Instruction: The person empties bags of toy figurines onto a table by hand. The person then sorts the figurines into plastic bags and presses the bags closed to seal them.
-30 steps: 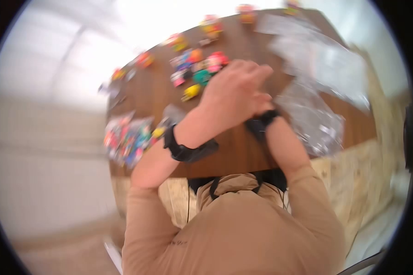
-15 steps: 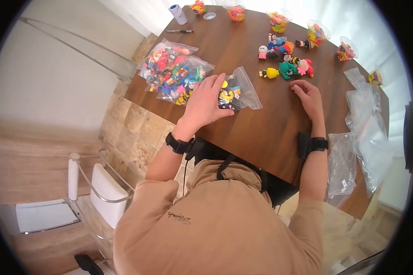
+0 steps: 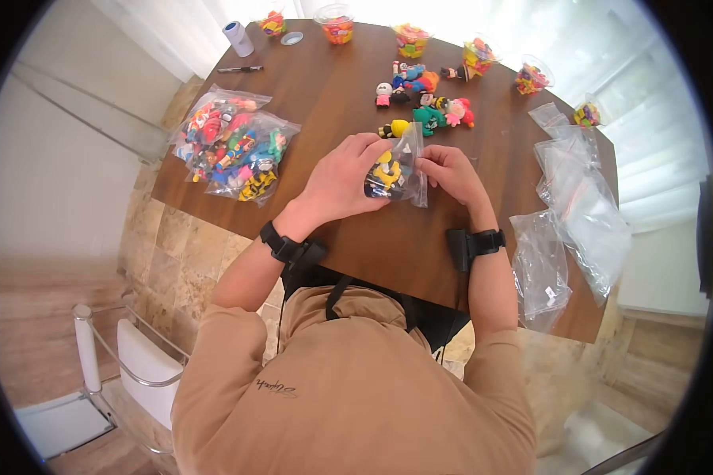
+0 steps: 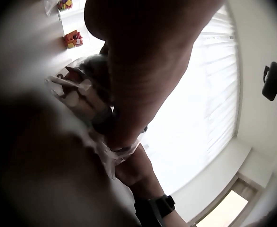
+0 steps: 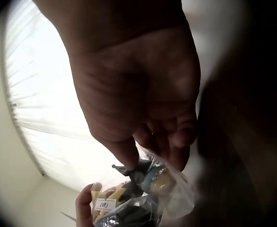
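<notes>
In the head view a small clear zip bag (image 3: pixel 387 176) with yellow, black and blue toy figures is between the two hands, near the table's front middle. My left hand (image 3: pixel 337 180) grips its filled end from the left, fingers over the top and thumb along the near side. At the bag's right edge my right hand (image 3: pixel 454 176) pinches the plastic between thumb and fingers. A small white label (image 5: pixel 105 204) shows on the bag in the right wrist view. Just beyond it lies a group of loose figures, among them a yellow one (image 3: pixel 394 128) and a green one (image 3: pixel 429 119).
Filled bags of figures (image 3: pixel 234 150) lie on the left of the table. Flattened clear bags (image 3: pixel 582 214) cover the right side. Along the far edge stand several cups of colourful pieces (image 3: pixel 411 41), a white cylinder (image 3: pixel 238 39) and a pen (image 3: pixel 241 69).
The left hand has brought the small bag rightward, away from the other filled bags. My right hand, apart from it half a second ago, now pinches its edge. The head view has shifted too.
</notes>
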Demonstrator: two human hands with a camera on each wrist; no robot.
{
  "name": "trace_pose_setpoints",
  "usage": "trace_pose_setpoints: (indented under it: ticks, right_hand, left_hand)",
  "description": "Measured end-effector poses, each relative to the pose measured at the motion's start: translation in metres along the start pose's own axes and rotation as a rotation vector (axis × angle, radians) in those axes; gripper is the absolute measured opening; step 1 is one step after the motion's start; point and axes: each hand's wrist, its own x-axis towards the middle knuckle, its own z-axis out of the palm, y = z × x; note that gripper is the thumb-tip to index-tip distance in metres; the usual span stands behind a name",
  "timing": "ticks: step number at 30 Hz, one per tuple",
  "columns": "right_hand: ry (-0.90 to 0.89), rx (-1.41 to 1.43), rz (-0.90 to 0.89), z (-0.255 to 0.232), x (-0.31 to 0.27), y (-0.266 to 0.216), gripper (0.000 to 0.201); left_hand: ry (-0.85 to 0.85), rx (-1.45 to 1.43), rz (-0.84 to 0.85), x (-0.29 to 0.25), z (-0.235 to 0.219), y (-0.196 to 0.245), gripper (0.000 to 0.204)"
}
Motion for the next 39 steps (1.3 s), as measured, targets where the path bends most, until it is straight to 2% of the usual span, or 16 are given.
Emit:
trace_pose_setpoints:
  ticks: [2,4,6,8,10,11,13,14,16,19,22,35,39]
  right_hand:
    - [0.000,0.025,-0.007,-0.006,-0.001,0.002,0.017]
    - [-0.059,0.146,0.057,-0.010,-0.005,0.001,0.018]
    - [-0.077,0.177,0.056,-0.010,-0.003,0.004,0.017]
    - [-0.096,0.207,0.052,-0.009,-0.004,0.004,0.016]
    - [-0.186,0.308,0.044,-0.005,-0.005,0.000,0.016]
    - [-0.188,0.309,0.045,-0.005,-0.004,0.001,0.016]
    - [-0.194,0.332,0.030,-0.002,-0.003,0.004,0.015]
    - [-0.196,0.333,0.031,-0.001,-0.003,0.004,0.015]
    - [-0.204,0.369,-0.002,0.002,-0.001,0.006,0.013]
    - [-0.182,0.338,-0.049,0.005,0.001,0.012,0.013]
    - [-0.184,0.335,-0.054,0.006,0.001,0.011,0.013]
    - [-0.163,0.295,-0.050,0.007,0.000,0.004,0.014]
    - [-0.116,0.237,-0.097,0.011,0.002,0.005,0.015]
  left_hand:
    - [-0.036,0.004,0.012,0.002,-0.001,-0.008,0.076]
    - [-0.075,0.011,0.021,0.005,-0.004,-0.018,0.076]
    - [-0.201,0.088,0.038,0.009,-0.012,-0.024,0.075]
    - [-0.216,0.126,0.065,0.016,-0.021,-0.020,0.076]
    - [-0.048,0.233,0.184,0.022,-0.024,-0.006,0.066]
    - [-0.048,0.233,0.182,0.022,-0.020,0.001,0.066]
    - [0.032,0.004,0.092,0.021,-0.008,0.017,0.041]
    - [0.032,0.004,0.089,0.019,0.000,0.021,0.041]
    - [-0.072,0.069,-0.112,0.015,0.021,0.023,0.024]
    - [0.035,0.163,-0.082,0.015,0.043,0.020,0.025]
    - [0.050,0.124,-0.131,0.015,0.046,0.022,0.022]
    - [0.067,0.128,-0.121,0.012,0.047,0.022,0.014]
    - [0.096,0.130,-0.144,0.013,0.049,0.027,0.012]
